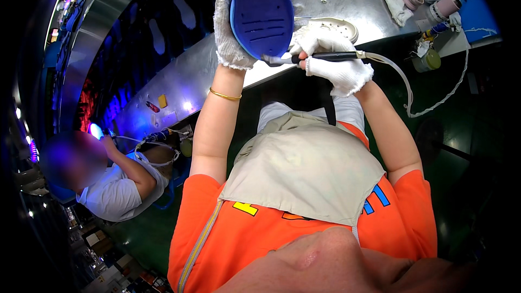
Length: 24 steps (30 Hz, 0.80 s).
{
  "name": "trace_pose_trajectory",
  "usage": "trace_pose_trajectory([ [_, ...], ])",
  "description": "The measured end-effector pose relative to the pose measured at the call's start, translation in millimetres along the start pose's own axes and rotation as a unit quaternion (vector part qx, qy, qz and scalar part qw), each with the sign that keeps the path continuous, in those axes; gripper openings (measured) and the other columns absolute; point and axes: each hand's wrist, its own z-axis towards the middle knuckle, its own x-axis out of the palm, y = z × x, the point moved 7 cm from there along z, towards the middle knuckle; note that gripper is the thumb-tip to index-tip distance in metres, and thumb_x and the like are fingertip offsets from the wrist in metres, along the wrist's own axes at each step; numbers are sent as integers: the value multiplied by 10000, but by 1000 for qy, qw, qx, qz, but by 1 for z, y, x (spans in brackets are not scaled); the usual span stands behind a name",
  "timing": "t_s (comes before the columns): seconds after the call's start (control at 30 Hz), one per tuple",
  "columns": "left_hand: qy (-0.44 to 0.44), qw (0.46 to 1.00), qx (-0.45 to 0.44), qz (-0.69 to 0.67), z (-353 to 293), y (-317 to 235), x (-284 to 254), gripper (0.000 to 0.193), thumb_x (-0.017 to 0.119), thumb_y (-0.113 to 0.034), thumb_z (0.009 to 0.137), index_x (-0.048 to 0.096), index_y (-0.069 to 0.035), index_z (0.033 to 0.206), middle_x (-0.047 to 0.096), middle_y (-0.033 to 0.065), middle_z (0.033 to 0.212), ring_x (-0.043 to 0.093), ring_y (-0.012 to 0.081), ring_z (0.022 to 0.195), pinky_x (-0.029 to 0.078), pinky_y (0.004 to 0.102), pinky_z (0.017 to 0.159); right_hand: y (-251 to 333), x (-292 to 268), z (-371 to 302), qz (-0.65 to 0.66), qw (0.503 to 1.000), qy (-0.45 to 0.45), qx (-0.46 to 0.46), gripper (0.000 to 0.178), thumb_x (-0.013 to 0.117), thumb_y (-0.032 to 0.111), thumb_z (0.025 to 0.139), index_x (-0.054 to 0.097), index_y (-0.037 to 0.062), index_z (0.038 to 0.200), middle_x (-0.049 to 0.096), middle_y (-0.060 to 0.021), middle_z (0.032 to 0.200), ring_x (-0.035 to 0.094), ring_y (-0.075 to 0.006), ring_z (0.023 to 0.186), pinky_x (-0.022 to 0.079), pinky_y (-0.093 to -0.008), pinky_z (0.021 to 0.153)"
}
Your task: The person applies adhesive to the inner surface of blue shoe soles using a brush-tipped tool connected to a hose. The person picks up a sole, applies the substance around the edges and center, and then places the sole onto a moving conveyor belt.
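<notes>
Factory line, dim, with a metal counter [347, 13] running past the seated person's knees.

- Right hand [335, 59], white-gloved, fingers closed around a black pen-shaped tool [331, 56]; its tip meets the heel edge of the sole. A pale hose [404, 84] trails off it to the right.
- Left hand [230, 35], gloved, clasped on the left side of a blue shoe sole [260, 8], held tread-up over the counter's near edge.
- Progress, judged: edge work in hand at the heel; how much of the rim is finished cannot be told.
- White sole [334, 24] lies just behind.
- Spare glove [395, 2] and tape rolls [431, 2] sit at far right.
- Room: open counter to the left; a co-worker [116, 182] sits well apart.
</notes>
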Motion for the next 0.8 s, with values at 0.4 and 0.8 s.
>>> trace_pose_trajectory([
  [0.4,42,995,-78,-45,2,1,8,635,413,-560,897,496,-42,1256,570,173,1197,601,306,1038,515,447,871,37,1,-5,-91,977,4,-191,156,611,-31,739,578,32,877,606,-75,901,602,-140,803,497,-260,739],
  [0.8,-58,958,-222,171,11,17,5,466,582,-435,869,609,-23,1085,667,132,960,677,191,785,582,306,656,5,-8,20,-237,963,113,61,125,621,124,722,627,71,835,637,-31,839,596,-137,761,491,-258,717],
])
